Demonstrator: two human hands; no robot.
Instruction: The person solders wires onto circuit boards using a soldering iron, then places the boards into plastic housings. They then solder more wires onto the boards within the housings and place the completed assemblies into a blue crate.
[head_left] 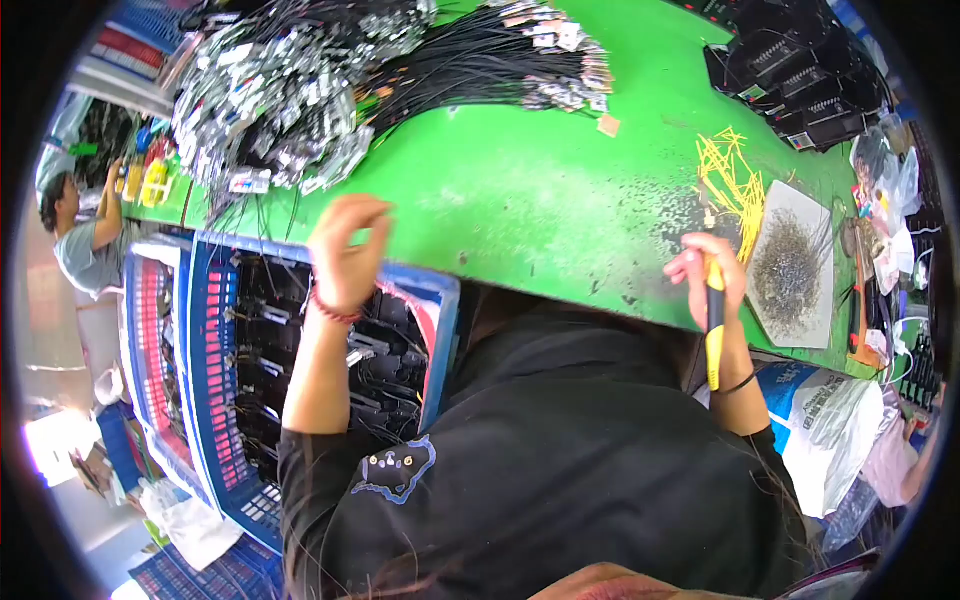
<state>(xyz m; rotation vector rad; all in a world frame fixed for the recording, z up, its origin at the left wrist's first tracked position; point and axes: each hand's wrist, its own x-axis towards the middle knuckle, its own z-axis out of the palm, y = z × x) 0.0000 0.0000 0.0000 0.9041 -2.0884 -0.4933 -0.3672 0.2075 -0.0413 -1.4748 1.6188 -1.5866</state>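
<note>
My left hand (350, 252) is raised over the table's near edge, beside the blue basket. It is slightly blurred; its thumb and curled index finger stand apart, with green tabletop showing between them and nothing visible held. My right hand (728, 268) is closed around a pen-like tool with a yellow and black handle (714, 330). The handle points back toward me, and its working end cannot be made out. Just beyond that hand lie loose thin yellow strips (738, 180). A pale board with dark debris (790, 270) sits to the right of it.
A heap of black cables with silvery ends (270, 95) covers the back left of the green table (500, 200). Black device housings (800, 75) stand at the back right. Left of me, blue baskets (205, 380) hold black parts. Another person (85, 235) works at the far left.
</note>
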